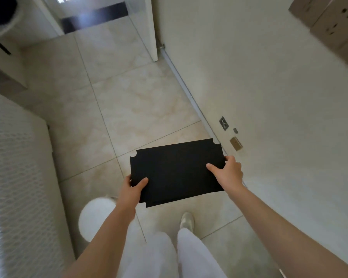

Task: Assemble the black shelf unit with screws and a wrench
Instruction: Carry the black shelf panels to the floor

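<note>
Black shelf panel [175, 173] grasped by left hand [132, 190] and right hand [228, 172] grips, fingers hidden beneath, surroundings blurred

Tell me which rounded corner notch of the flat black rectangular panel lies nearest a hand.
The near-left notch of the black panel, just below the left hand. The two far-edge notches lie away from both hands; the right hand covers no visible notch.

The room around me is evenly bright with soft daylight, the strongest light coming from the doorway [92, 17] far ahead, where glare whitens the glass. The floor [129, 101] shows only faint shadows. The picture's edges bend and smear: the boxes [329, 23] at upper right and the mesh surface [14, 177] on my left are blurred.
</note>
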